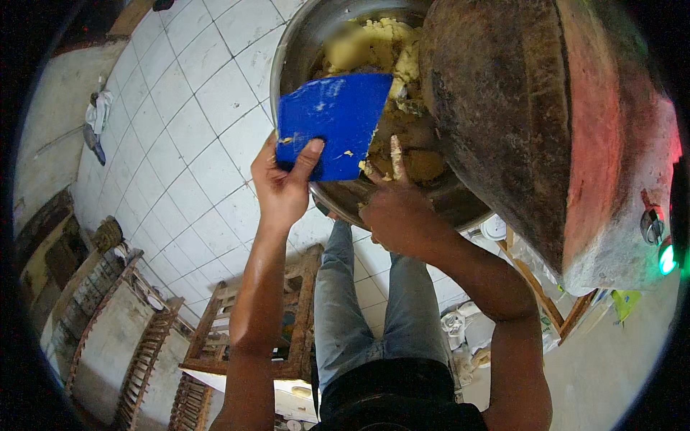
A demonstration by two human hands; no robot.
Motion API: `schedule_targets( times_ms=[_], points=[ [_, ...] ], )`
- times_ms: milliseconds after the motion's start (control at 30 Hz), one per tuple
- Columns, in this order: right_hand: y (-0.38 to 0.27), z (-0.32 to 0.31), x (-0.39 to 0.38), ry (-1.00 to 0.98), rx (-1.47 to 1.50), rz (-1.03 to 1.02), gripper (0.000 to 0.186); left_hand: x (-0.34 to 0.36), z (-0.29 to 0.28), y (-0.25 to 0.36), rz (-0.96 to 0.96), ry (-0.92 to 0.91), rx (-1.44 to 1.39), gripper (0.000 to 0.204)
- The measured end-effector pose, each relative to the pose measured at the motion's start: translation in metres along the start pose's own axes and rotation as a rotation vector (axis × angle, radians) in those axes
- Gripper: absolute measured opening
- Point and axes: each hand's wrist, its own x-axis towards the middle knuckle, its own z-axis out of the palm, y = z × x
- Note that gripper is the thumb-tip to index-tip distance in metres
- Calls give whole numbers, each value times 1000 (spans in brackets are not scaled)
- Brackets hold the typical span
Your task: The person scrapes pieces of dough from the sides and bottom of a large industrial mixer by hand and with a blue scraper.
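My left hand [282, 185] grips a blue plastic dough scraper [330, 118], its thumb lying flat on the near face. Bits of yellow dough stick to the scraper. It is held over the near left part of a large metal bowl [280, 65]. Inside the bowl lies crumbly yellow dough [394, 32], with a brownish layer beside it. My right hand [397, 212] is at the near side of the bowl, close to the scraper's lower right corner. Its index finger points forward and is smeared with dough; some other fingers are curled or hidden. It grips nothing visible.
A big, worn brown machine housing [496, 122] overhangs the bowl's right side. A green light [668, 260] glows at its far right. Below left stands a wooden crate [215, 323]. White floor tiles [198, 136] extend to the left. Bags [463, 330] lie beside my legs.
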Motion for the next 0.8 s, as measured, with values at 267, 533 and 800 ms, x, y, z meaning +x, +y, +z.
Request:
schedule_targets(
  times_ms=[267, 533, 800],
  points=[
    [-22, -2, 1, 310, -282, -173, 18, 41, 13, -19, -103, -140, 336, 24],
    [1, 8, 5, 7, -280, -19, 16, 38, 8, -8, -171, -97, 34, 25],
    [5, 19, 13, 325, -400, -237, 20, 51, 7, -24, -182, -164, 212, 32]
  ],
)
